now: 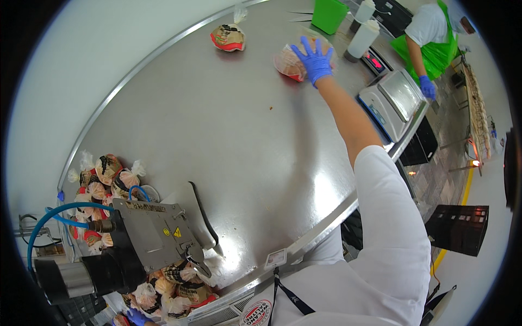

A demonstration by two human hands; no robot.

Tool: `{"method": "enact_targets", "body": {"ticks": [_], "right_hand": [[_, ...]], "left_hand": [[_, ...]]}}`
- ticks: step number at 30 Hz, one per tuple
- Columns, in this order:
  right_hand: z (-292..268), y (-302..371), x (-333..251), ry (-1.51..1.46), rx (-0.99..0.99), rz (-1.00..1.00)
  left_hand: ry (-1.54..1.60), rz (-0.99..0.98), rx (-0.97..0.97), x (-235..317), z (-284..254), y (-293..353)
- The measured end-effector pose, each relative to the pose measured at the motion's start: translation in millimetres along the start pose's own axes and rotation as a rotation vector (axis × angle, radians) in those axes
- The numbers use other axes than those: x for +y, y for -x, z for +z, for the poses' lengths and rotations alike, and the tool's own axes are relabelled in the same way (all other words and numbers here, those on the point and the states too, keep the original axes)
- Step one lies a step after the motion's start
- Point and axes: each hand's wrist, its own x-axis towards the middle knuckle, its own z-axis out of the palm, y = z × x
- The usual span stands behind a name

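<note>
My right hand (316,61), in a blue glove, reaches across the steel table (244,125) to its far side. Its fingers are spread over a clear, red-trimmed plastic bag (289,64) with pale pinkish contents, perhaps poultry. The palm covers part of this bag. A similar knotted bag (228,37) sits apart to the left. At the near left stands a grey bag-closing machine (163,233) with blue hoses, and heaps of such bags (109,169) lie around it. My left hand is out of view.
A scale (392,100) stands by the right edge, near squeeze bottles (363,39) and a green container (329,15). Beyond it is a co-worker in a green apron (435,41). Another blue-gloved hand (138,317), apparently someone else's, shows at the lower left. A dark crate (458,229) is at right.
</note>
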Motion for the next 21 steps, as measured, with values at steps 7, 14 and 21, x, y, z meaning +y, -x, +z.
{"method": "enact_targets", "body": {"ticks": [7, 14, 21], "right_hand": [[61.0, -7.3, 12.2, -0.217, -0.394, 0.465], [139.5, -1.1, 37.4, -0.361, -0.033, 0.286], [130.0, 28.3, 13.6, -0.536, -0.106, 0.215]], "left_hand": [[-0.058, 0.466, 0.409, 150.1, 15.6, 202.2], [0.025, 0.588, 0.461, 209.1, 4.5, 266.3], [0.072, 0.586, 0.507, 227.9, -17.1, 277.4]]}}
